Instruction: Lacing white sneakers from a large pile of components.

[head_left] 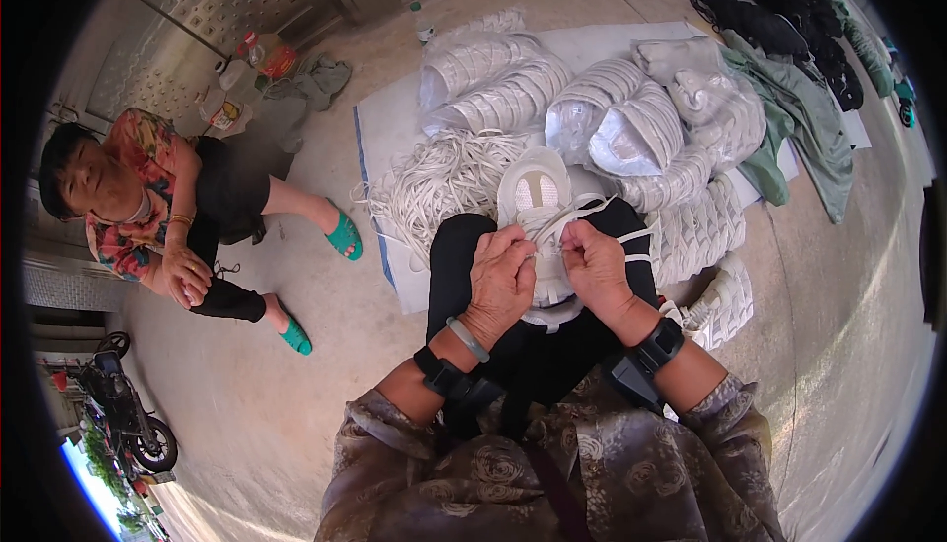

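A white shoe (534,187) rests on my lap between my knees, its toe pointing away from me. My left hand (501,274) is closed at the shoe's left side, fingers bent against the eyelet edge. On the other side my right hand (598,268) pinches a white shoelace (590,209) with thumb and forefinger. Loose lengths of that lace loop over the shoe's front and trail to the right across my knee. My fingers partly hide the eyelets.
A heap of white laces (444,182) lies beyond my left knee. Bagged stacks of white shoe parts (503,78) and more white shoes (695,231) lie on a sheet ahead and right. A seated person (148,197) is at left, near a motorcycle (123,404). Green cloth (804,138) lies far right.
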### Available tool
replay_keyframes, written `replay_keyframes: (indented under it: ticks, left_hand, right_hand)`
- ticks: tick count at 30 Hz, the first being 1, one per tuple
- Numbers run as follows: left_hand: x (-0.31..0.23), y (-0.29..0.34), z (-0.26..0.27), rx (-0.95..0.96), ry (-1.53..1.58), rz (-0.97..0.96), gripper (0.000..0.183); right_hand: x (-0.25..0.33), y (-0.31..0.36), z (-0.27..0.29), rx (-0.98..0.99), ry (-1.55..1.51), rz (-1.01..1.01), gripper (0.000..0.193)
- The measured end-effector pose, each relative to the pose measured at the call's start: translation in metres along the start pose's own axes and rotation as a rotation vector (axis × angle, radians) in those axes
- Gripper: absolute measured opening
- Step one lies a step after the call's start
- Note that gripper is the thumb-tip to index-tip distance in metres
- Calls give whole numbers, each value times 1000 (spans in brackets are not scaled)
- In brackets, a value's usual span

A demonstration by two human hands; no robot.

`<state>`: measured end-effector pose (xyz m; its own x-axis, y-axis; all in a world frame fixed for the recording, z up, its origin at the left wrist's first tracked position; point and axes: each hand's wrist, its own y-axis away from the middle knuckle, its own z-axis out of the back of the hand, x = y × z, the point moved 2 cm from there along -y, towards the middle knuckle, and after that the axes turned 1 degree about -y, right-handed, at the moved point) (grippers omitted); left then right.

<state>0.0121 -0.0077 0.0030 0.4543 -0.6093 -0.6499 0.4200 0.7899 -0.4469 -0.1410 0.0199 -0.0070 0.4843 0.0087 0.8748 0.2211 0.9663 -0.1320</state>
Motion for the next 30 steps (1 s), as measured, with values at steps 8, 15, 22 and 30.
replay_keyframes:
  ticks: [8,15,22,30]
  left_hand:
    - [-4,8,-4,-29,-32,24,23]
    - [-2,7,-1,-44,-13,9,23]
    - [-7,3,-3,-8,-38,4,21]
    - [-5,-1,-4,10,-122,74,17]
  right_hand:
    - [-8,4,-14,2,-248,-82,13]
    - [1,-1,-7,75,-113,-19,12]
    - [-2,5,3,46,-225,21,9]
    - [4,-3,0,16,-141,4,10]
